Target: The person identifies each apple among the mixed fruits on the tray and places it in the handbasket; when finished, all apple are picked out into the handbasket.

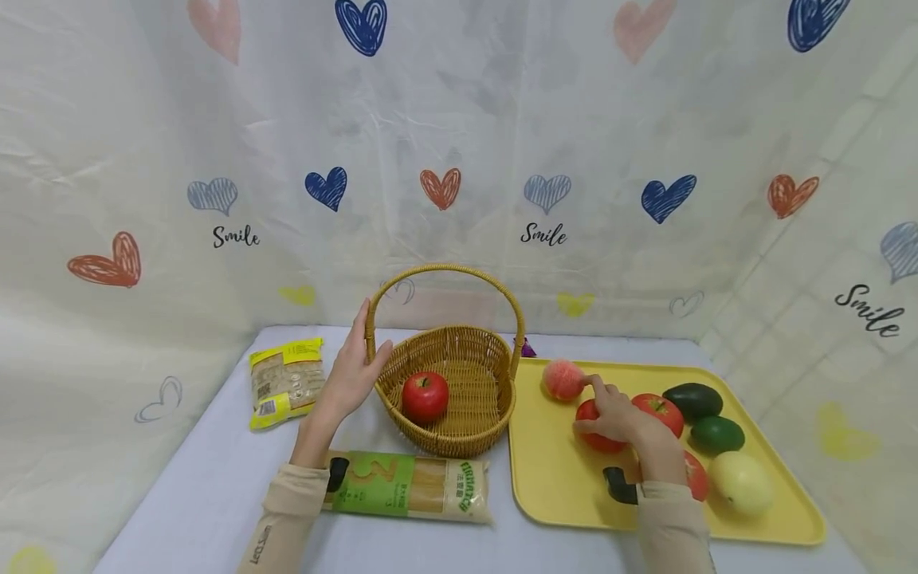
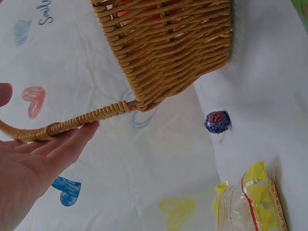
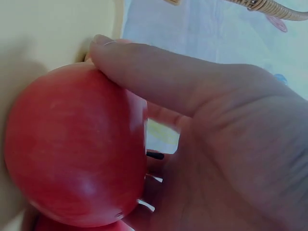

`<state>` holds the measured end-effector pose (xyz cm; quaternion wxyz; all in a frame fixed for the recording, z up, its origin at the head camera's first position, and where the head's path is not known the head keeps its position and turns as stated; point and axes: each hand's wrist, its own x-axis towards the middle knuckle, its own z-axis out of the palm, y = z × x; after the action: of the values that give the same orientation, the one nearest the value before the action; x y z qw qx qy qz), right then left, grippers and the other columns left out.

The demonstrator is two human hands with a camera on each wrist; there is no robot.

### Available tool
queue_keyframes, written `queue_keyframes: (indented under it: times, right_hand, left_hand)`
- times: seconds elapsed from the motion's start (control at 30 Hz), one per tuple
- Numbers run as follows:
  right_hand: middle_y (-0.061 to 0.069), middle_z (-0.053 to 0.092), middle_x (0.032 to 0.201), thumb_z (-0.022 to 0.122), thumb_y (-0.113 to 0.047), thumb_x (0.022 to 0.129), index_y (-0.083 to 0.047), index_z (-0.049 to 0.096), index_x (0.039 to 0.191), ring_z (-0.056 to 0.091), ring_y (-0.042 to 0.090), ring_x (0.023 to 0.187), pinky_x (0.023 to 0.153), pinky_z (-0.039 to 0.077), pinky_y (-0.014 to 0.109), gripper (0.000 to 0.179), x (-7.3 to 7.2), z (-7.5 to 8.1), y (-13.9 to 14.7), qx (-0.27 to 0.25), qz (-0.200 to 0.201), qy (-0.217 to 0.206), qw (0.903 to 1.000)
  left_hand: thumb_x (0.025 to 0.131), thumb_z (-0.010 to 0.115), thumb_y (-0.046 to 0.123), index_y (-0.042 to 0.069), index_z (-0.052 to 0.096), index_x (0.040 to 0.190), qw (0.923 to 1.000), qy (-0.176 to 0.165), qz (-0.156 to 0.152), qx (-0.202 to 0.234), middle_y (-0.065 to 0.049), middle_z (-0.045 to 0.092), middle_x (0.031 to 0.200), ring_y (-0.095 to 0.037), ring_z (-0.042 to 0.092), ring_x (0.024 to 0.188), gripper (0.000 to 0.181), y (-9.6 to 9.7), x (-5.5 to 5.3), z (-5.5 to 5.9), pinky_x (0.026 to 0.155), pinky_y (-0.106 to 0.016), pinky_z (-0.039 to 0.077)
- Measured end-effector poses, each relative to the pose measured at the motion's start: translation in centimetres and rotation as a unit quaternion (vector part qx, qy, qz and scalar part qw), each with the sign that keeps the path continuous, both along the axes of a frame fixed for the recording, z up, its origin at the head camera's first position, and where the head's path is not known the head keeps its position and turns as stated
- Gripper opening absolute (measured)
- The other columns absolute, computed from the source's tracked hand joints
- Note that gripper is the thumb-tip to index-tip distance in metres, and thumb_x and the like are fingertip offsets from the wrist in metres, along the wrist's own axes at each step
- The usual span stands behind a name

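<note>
On the table stands a wicker basket (image 1: 459, 438) with a tall arched handle (image 1: 448, 268), and one red apple (image 1: 426, 397) lies inside it. My left hand (image 1: 353, 371) rests its straight fingers against the left side of the handle; in the left wrist view, the fingers (image 2: 72, 144) lie along the outside of the handle, with the thumb apart from it. Over the yellow tray (image 1: 548, 486), my right hand (image 1: 622, 416) holds another red apple (image 3: 77, 149) between thumb and fingers. A pink peach-like fruit (image 1: 562, 380) sits just beyond that hand.
More red apples (image 1: 658, 410), dark green avocado-like fruits (image 1: 693, 401) and a pale yellow round fruit (image 1: 742, 483) share the tray. A pasta packet (image 1: 409, 486) lies before the basket, a yellow bag (image 1: 287, 383) to its left. A purple wrapped lollipop (image 2: 217, 122) lies behind the basket.
</note>
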<state>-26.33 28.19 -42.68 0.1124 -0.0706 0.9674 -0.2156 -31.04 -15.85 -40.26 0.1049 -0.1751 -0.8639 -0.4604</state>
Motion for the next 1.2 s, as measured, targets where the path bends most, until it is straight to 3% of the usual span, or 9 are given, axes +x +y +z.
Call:
queue_keyframes:
  times: [0.3, 0.47, 0.63, 0.97, 1.2]
  right_hand:
    - [0.032, 0.052, 0.127, 0.073, -0.036, 0.091, 0.000, 0.053, 0.130, 0.052, 0.045, 0.109, 0.093, 0.052, 0.060, 0.057, 0.3, 0.8, -0.4, 0.051, -0.018, -0.017, 0.9984]
    - [0.030, 0.052, 0.122, 0.077, -0.034, 0.087, -0.002, 0.051, 0.133, 0.051, 0.044, 0.108, 0.091, 0.051, 0.062, 0.062, 0.7, 1.1, -0.9, 0.076, -0.023, -0.027, 0.9965]
    - [0.024, 0.053, 0.116, 0.081, -0.034, 0.085, -0.003, 0.049, 0.136, 0.051, 0.041, 0.105, 0.089, 0.051, 0.060, 0.068, 0.9, 1.5, -1.2, 0.081, -0.034, -0.053, 0.9947]
    - [0.027, 0.049, 0.126, 0.082, -0.036, 0.083, -0.006, 0.043, 0.146, 0.051, 0.044, 0.112, 0.095, 0.049, 0.068, 0.079, 1.0, 1.7, -0.9, 0.085, -0.045, -0.098, 0.9905]
    - [0.026, 0.050, 0.124, 0.081, -0.037, 0.084, -0.005, 0.044, 0.144, 0.051, 0.043, 0.110, 0.092, 0.050, 0.066, 0.078, 1.1, 1.6, -0.8, 0.078, -0.038, -0.099, 0.9913]
  left_hand:
    - [0.107, 0.050, 0.042, 0.026, -0.007, 0.166, 1.0000, -0.001, 0.002, 0.001, -0.009, 0.006, 0.175, -0.038, 0.021, 0.158, 0.084, 0.2, 0.1, 0.1, 0.124, -0.060, 0.030]
    - [0.107, 0.050, 0.043, 0.031, -0.009, 0.165, 1.0000, -0.008, 0.004, -0.002, -0.009, 0.006, 0.175, -0.039, 0.023, 0.158, 0.084, 0.2, 0.2, 0.1, 0.123, -0.061, 0.031]
    - [0.107, 0.051, 0.040, 0.030, -0.009, 0.165, 0.9999, -0.002, 0.006, -0.008, -0.009, 0.006, 0.175, -0.038, 0.020, 0.159, 0.085, 0.2, 0.2, 0.0, 0.124, -0.061, 0.029]
    - [0.107, 0.051, 0.041, 0.031, -0.011, 0.165, 1.0000, -0.003, 0.000, -0.005, -0.010, 0.004, 0.175, -0.039, 0.018, 0.159, 0.085, 0.4, 0.0, -0.2, 0.125, -0.061, 0.028]
    - [0.107, 0.051, 0.041, 0.031, -0.011, 0.165, 0.9999, 0.000, 0.005, -0.011, -0.009, 0.005, 0.175, -0.038, 0.020, 0.159, 0.085, 0.3, 0.0, 0.0, 0.124, -0.060, 0.028]
